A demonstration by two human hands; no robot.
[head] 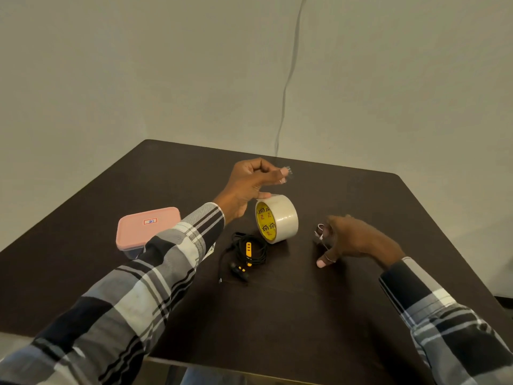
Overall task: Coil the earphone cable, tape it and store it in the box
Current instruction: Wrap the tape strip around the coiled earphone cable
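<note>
Surface (319, 315) fills the lower half of the frame, dark brown, carrying everything the task needs. Pink-lidded box (148, 227) sits at centre left, its lid on, partly behind the left sleeve. Tape roll (277, 218) stands on its edge in the middle, yellow core facing the lower left. Just below and to the left of the roll lies the earphone cable (247, 252), black with a yellow remote, already gathered into a loose bundle whose long axis runs roughly up and down the picture, earbuds trailing toward the bottom.

Left hand (251, 184) is raised just above the roll, thumb and forefinger pinching a small clear piece of tape (288, 172), the lower fingers (263, 195) touching the roll's top edge. Right hand (352, 240) rests low at centre right, well apart from the cable; its fingers are curled round something small and pale, possibly scissors, but I cannot tell for sure.

The bundle lies directly below the pinched tape, nearer the left hand, so that hand seems best placed to bring the strip down across the coil's short width.
</note>
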